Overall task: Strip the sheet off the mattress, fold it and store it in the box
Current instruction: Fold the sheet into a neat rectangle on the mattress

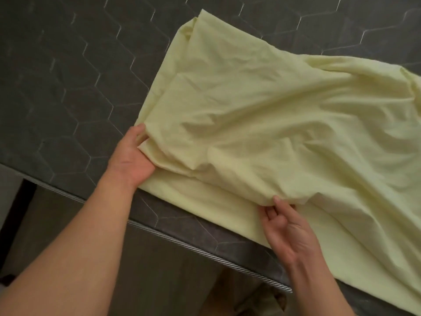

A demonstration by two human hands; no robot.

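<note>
Head view: your left hand (132, 156) grips a corner of the yellow sheet (273, 110), and your right hand (289, 229) fingers (272, 213) pinch its near edge. It lies half folded on the grey mattress (68, 76). Match the edges, then pull flat.

no readable text, labels or numbers
</note>
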